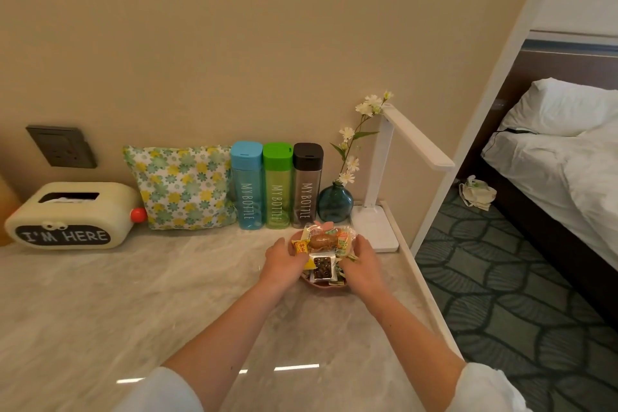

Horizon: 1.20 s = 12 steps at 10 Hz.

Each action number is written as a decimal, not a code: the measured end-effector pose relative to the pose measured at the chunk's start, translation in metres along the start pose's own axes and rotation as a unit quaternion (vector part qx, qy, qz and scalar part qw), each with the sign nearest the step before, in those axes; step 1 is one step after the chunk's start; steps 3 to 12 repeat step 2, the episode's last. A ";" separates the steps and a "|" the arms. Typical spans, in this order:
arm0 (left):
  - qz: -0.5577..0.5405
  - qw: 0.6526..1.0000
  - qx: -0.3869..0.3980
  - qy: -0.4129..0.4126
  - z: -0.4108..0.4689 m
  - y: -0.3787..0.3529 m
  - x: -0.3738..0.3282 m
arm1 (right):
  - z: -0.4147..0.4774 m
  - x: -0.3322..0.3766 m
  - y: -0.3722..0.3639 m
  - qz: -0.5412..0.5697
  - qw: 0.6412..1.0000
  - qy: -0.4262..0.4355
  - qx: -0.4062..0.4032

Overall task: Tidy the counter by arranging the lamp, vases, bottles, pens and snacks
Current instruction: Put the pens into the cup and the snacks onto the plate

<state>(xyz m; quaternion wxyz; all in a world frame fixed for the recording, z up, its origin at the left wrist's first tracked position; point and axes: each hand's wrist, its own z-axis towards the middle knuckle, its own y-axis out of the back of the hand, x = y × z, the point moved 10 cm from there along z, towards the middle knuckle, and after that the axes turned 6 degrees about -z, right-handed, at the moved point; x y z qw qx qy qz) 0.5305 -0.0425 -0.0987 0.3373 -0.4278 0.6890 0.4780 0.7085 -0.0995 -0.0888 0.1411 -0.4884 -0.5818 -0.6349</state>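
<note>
A pink dish (329,285) heaped with wrapped snacks (322,252) sits on the marble counter (133,294) in front of the bottles. My left hand (284,259) holds its left side and my right hand (361,259) holds its right side, fingers curled round the rim. Against the wall stand a blue bottle (247,186), a green bottle (277,186) and a black bottle (307,184) in a row. To their right is a blue glass vase (335,202) with white flowers, then a white desk lamp (384,177) at the counter's right end.
A floral pouch (182,187) leans on the wall left of the bottles. A cream tissue box (72,216) reading "I'M HERE" stands at far left, below a wall socket (62,146). The counter's right edge drops to patterned carpet (518,278); a bed (568,150) lies beyond.
</note>
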 end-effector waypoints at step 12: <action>-0.035 0.999 0.003 -0.016 -0.013 0.011 0.001 | -0.018 0.010 0.007 -0.022 0.996 0.027 -0.077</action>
